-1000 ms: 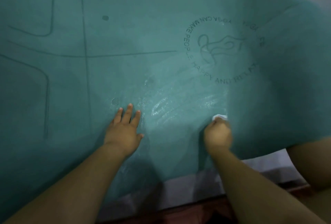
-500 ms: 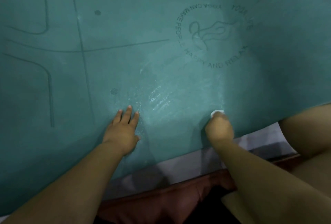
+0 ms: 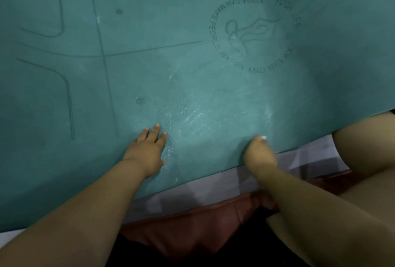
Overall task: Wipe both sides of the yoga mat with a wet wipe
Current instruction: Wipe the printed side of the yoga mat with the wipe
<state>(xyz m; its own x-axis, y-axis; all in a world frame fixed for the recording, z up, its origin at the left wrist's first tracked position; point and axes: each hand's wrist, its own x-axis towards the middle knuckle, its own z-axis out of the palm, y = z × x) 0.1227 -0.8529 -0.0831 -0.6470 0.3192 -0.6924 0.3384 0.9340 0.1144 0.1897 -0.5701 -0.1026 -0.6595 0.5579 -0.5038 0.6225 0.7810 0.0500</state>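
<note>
A teal yoga mat [image 3: 149, 70] with embossed lines and a round logo fills most of the head view. Wet shiny streaks lie on it between my hands. My left hand [image 3: 147, 149] rests flat on the mat, fingers straight and together. My right hand [image 3: 259, 153] is curled round a white wet wipe [image 3: 264, 137] near the mat's near edge; only a small corner of the wipe shows past the fingertips.
Under the mat's near edge lies a pale grey sheet [image 3: 213, 192]. Below that is a reddish-brown fabric [image 3: 192, 224]. My bare knee [image 3: 363, 149] juts in at the right, close to the mat's edge.
My right hand has drawn the wipe toward the mat's near edge, leaving wet streaks. The view has shifted down, showing more sheet and my knee. My left hand stays flat.
</note>
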